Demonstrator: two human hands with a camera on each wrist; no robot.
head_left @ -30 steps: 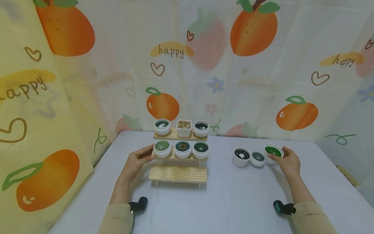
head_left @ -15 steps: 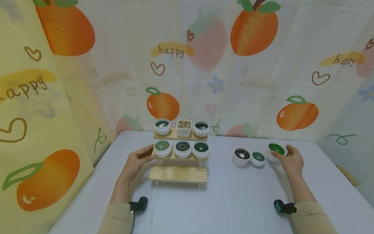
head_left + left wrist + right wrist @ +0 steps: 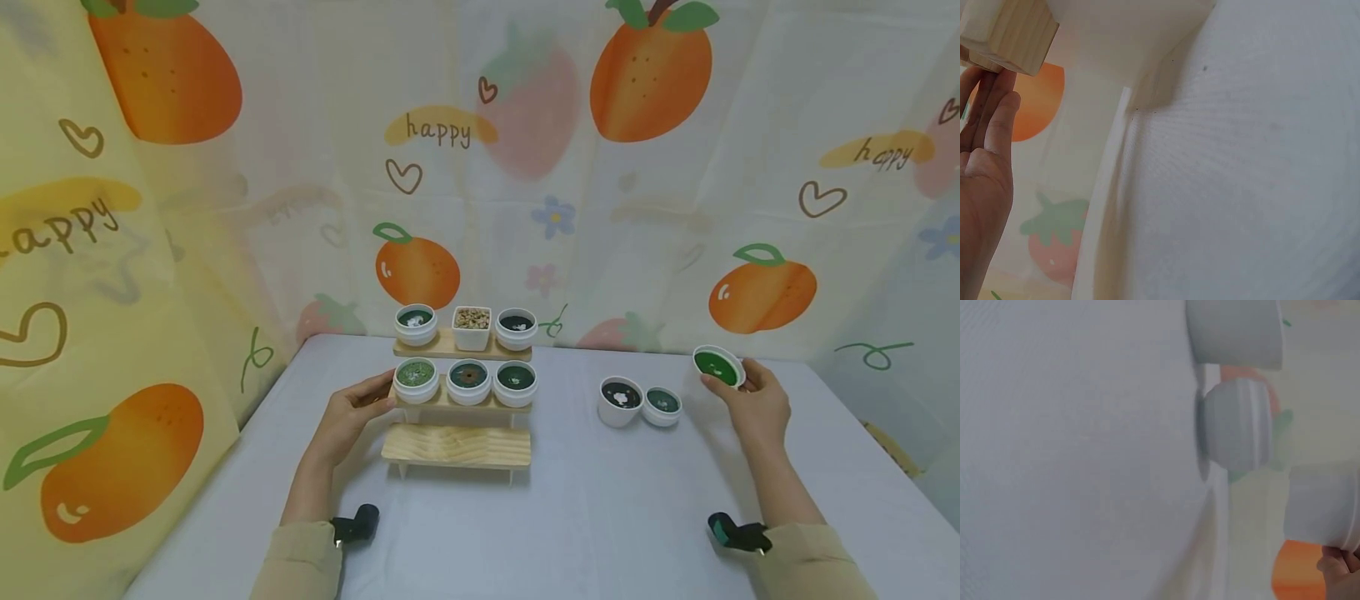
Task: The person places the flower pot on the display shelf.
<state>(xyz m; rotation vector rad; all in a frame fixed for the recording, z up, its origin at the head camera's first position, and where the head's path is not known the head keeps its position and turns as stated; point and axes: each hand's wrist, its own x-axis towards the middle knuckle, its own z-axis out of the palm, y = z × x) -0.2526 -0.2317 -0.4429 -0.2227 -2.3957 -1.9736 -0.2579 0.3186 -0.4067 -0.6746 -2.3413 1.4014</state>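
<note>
My right hand (image 3: 759, 406) pinches a small white cup (image 3: 742, 377) with bright green contents, raised and tilted toward me. In the right wrist view, this cup (image 3: 1319, 503) shows from the side, clear of the table, with fingertips (image 3: 1338, 565) at its rim. My left hand (image 3: 347, 419) holds the left end of a three-tier wooden stand (image 3: 457, 446), thumb in front and fingers behind the middle tier. In the left wrist view, the fingers (image 3: 1000, 122) reach the wooden tier's end (image 3: 1019, 34). White cups with dark green contents, such as this one (image 3: 468, 396), line the middle tier.
The top tier holds two round cups and a square cup of tan bits (image 3: 472, 335). A taller white cup (image 3: 620, 417) and a small round cup (image 3: 662, 416) stand together on the white table (image 3: 600, 517), left of my right hand. A fruit-print curtain (image 3: 637, 217) hangs behind.
My right hand has lifted the green-filled cup off the table, up and to the right, away from the two other cups. The left hand and stand have stayed put.
</note>
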